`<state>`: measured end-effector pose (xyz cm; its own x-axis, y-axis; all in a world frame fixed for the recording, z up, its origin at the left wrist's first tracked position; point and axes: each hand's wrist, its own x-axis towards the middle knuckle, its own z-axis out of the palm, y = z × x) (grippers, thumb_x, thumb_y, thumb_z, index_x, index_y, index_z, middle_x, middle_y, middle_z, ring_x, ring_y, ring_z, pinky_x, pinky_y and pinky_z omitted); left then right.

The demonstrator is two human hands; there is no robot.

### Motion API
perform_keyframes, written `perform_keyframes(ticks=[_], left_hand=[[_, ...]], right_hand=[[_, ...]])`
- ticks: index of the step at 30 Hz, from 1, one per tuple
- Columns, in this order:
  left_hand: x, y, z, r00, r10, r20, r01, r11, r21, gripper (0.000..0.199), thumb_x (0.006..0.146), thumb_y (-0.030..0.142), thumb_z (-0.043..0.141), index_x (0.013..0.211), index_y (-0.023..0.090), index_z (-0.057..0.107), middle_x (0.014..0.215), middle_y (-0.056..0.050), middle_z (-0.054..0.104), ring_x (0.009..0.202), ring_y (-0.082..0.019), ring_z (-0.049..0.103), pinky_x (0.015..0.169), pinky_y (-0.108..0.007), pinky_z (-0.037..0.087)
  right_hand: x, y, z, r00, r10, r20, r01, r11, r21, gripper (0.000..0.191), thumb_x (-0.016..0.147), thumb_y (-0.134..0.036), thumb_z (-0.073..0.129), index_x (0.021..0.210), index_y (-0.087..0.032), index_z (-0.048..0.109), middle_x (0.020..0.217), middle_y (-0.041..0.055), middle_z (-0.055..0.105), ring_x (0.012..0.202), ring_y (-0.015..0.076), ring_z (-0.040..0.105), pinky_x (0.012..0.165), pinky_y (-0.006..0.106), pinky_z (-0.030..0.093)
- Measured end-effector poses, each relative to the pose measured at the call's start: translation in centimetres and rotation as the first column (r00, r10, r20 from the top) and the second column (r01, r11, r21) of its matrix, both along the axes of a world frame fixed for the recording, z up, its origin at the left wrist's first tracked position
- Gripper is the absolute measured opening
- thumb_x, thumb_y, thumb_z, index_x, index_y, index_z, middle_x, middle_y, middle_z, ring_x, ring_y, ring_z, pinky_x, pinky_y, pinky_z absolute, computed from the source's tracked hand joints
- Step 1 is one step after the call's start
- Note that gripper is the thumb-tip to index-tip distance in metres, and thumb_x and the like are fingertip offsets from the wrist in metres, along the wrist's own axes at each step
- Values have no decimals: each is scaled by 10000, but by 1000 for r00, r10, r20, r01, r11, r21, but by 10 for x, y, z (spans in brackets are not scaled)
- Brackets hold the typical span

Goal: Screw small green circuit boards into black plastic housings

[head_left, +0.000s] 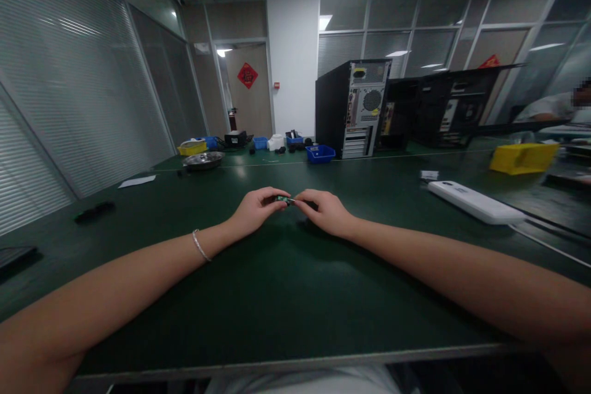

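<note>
Over the middle of the green table (286,295), my left hand (256,209) pinches a small green circuit board (282,199) between thumb and fingers. My right hand (325,212) meets it from the other side, thumb and fingertips closed at the board's right end, where a thin, light-coloured bit shows. What exactly the right fingertips hold is too small to make out. Both hands are just above the tabletop, and the fingers partly hide the board.
A white power strip (475,202) with cables lies right, near a yellow bin (524,159). Computer towers (353,111) stand behind a blue tray (320,154). A metal bowl (203,160) sits back left; a dark object (95,212) lies left. Another person (549,108) is at far right.
</note>
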<state>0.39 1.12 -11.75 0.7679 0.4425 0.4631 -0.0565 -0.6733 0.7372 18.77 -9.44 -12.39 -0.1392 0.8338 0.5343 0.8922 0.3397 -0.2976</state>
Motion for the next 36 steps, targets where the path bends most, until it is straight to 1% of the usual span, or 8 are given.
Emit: perform_keyframes(ticks=[3, 5, 10, 13, 18, 26, 32, 36], left_hand=[[-2, -5, 4, 997, 82, -3, -80, 984, 158, 233, 796, 302, 616, 993, 208, 696, 905, -63, 667, 790, -198, 589, 732, -297, 450], [-2, -5, 5, 997, 80, 0, -79, 984, 161, 231, 802, 302, 608, 995, 209, 695, 903, -61, 665, 788, -197, 593, 729, -296, 454], [1, 4, -2, 997, -72, 1, 72, 994, -84, 267, 800, 271, 616, 1040, 168, 669, 952, -78, 678, 845, -206, 641, 810, -331, 486], [3, 6, -4, 995, -98, 9, 98, 980, -175, 273, 788, 257, 635, 1035, 147, 669, 919, -80, 695, 822, -195, 649, 821, -335, 489], [3, 5, -5, 993, -112, 25, 115, 963, -246, 277, 777, 256, 653, 1029, 140, 668, 934, -82, 700, 815, -188, 657, 813, -330, 500], [5, 6, -8, 991, -120, 61, 135, 895, -426, 294, 760, 259, 680, 1026, 134, 663, 952, -80, 702, 814, -163, 658, 816, -306, 500], [8, 3, -8, 995, -85, 60, 103, 887, -451, 297, 762, 244, 679, 1025, 112, 640, 924, -78, 692, 786, -152, 655, 797, -301, 504], [9, 6, -11, 988, -39, 149, 107, 870, -481, 299, 755, 231, 686, 1007, 128, 563, 894, -58, 679, 792, -169, 667, 783, -333, 515]], right_hand=[[0, -1, 1, 1000, 1, 0, -1, 1000, -1, 251, 923, -303, 440, 1035, -227, 651, 963, 36, 683, 874, 175, 607, 744, 277, 437], [1, -1, 1, 1000, 10, -4, -10, 1000, 5, 247, 921, -298, 443, 1041, -229, 648, 969, 35, 682, 877, 175, 607, 754, 281, 441], [2, 0, 0, 999, 44, -18, -44, 999, 8, 246, 923, -300, 441, 1027, -223, 651, 959, 30, 678, 869, 168, 606, 757, 276, 439], [2, 0, 0, 998, 53, -16, -53, 999, 2, 246, 924, -300, 441, 1015, -220, 655, 954, 30, 676, 862, 166, 604, 751, 274, 437], [1, -1, 1, 999, 48, -10, -48, 999, -4, 247, 925, -307, 440, 1005, -218, 656, 946, 27, 672, 853, 163, 600, 740, 268, 434], [0, 1, -2, 998, 50, -30, -49, 999, 7, 240, 925, -296, 440, 988, -209, 654, 942, 33, 674, 856, 165, 599, 738, 260, 427], [0, 5, -4, 1000, 13, -27, -13, 1000, 7, 236, 920, -305, 442, 974, -216, 654, 927, 36, 675, 833, 171, 598, 709, 257, 417], [1, 6, -5, 998, -50, -26, 50, 999, 3, 226, 916, -315, 448, 932, -215, 649, 896, 31, 673, 799, 172, 593, 657, 252, 401]])
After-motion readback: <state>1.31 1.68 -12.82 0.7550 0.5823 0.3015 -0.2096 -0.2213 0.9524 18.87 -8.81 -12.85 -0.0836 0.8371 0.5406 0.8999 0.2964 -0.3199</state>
